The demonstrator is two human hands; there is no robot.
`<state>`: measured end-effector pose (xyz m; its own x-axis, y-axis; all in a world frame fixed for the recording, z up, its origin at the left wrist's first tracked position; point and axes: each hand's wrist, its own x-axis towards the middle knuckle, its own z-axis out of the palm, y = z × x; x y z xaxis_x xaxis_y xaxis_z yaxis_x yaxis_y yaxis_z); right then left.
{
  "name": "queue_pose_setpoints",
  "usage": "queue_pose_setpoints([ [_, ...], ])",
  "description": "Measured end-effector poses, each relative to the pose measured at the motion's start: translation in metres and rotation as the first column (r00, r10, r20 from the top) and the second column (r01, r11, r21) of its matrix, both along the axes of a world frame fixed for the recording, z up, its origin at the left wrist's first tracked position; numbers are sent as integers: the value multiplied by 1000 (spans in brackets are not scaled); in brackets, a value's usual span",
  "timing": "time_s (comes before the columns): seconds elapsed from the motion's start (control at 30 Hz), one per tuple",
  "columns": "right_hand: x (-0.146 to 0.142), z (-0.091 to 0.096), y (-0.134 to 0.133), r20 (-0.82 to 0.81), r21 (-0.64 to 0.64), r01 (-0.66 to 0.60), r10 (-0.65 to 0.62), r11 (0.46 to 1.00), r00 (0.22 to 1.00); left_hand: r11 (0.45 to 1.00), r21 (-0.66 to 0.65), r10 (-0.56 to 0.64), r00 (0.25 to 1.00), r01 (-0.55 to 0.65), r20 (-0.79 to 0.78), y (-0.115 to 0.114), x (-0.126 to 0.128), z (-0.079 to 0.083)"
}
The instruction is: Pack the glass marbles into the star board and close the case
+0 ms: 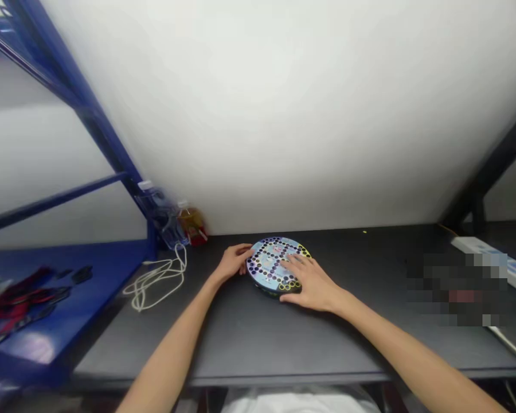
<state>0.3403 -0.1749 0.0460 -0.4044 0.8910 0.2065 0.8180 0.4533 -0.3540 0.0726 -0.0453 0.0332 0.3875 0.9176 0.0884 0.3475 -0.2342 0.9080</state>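
A round game board (270,259), thick like a box, lies on the dark table in the middle of the view. Its light-blue top carries rows of dark round spots and yellow rings. At its left edge is my left hand (233,261), gripping with the thumb on the rim and the other fingers curled at the side. My right hand (312,285) rests over the board's right part, fingers spread flat across the top and thumb at the near edge. That hand hides some of the pattern.
A white cable (144,282) lies loosely coiled on the left of the table (258,344). Behind it, a clear bottle (165,221) and a bottle of amber drink (192,225) stand by the wall. A power strip (477,246) lies at right, beside a pixelated patch. Blue frame bars (90,115) rise at left.
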Motion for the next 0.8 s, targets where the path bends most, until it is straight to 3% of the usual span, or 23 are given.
queue_pose_setpoints([
  [0.43,0,-3,-2,87,50,-23,19,998,996,998,-7,-57,998,57,-9,-1,-2,2],
  [0.67,4,0,-6,102,6,-85,84,996,991,997,-31,-71,996,70,-54,-4,-7,8],
  [0.8,8,3,-8,78,-35,-121,123,992,989,984,-83,-162,985,157,-62,-6,-13,16],
])
